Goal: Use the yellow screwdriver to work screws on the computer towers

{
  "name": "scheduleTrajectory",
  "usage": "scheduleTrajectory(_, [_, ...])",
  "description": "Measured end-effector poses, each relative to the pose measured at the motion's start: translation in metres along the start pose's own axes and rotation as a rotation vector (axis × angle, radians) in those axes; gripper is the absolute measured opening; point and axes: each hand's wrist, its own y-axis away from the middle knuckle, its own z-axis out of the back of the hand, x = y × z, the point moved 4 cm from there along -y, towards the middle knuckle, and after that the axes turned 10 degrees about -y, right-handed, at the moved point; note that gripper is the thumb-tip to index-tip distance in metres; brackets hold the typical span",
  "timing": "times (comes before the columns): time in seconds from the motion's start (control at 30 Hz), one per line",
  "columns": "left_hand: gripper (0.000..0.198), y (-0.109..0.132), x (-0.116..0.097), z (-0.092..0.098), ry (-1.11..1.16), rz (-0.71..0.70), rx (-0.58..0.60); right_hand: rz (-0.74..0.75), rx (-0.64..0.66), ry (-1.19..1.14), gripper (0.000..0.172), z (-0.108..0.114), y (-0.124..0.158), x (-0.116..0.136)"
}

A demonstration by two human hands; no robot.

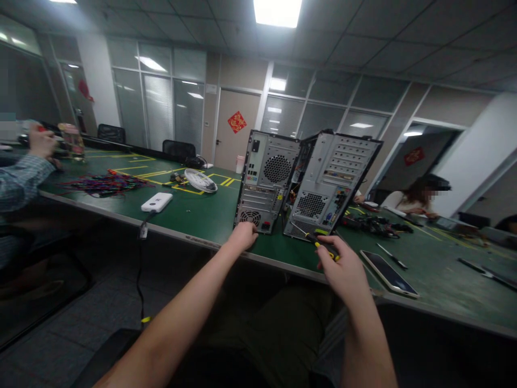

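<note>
Two computer cases stand upright side by side with their rear panels facing me: a left computer case (258, 156) and a right computer case (323, 156). My left hand (243, 236) is at the lower edge of the left case, its fingers curled; whether something is inside them is hidden. In front of the right case, my right hand (341, 264) grips a screwdriver (309, 236) with a black and yellow handle. Its thin shaft points left toward the bottom of that case's rear panel; I cannot tell whether the tip touches.
On the green table (205, 215) lie a white power strip (156, 202), a tangle of coloured cables (111, 183) and a white basket (201, 180). Rightward are a phone (388, 274), a thin tool (391, 256) and dark cables (375, 223). People sit left and right.
</note>
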Motion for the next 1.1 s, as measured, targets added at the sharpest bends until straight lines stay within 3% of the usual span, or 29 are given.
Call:
scheduleTrajectory(0.13, [0.008, 0.000, 0.000, -0.007, -0.034, -0.026, 0.028, -0.012, 0.053, -0.024, 0.040, 0.000, 0.000, -0.001])
scheduleTrajectory(0.4, [0.011, 0.001, 0.001, -0.008, 0.045, -0.040, -0.025, 0.008, 0.147, -0.039, 0.037, -0.006, 0.006, 0.008])
scheduleTrajectory(0.5, [0.009, -0.003, -0.003, -0.010, 0.257, 0.004, -0.066, 0.037, 0.178, -0.055, 0.039, -0.008, 0.007, 0.010])
scheduleTrajectory(0.63, [0.013, -0.010, -0.010, -0.024, 0.768, 0.114, 0.025, 0.053, 0.196, -0.071, 0.041, -0.009, 0.006, 0.011])
scheduleTrajectory(0.77, [0.017, -0.008, -0.015, -0.036, 1.094, 0.217, 0.098, 0.042, 0.210, -0.092, 0.042, -0.010, 0.007, 0.009])
scheduleTrajectory(1.1, [0.006, 0.000, -0.013, -0.030, 1.346, 0.277, 0.178, 0.056, 0.236, -0.154, 0.039, -0.013, 0.007, 0.014])
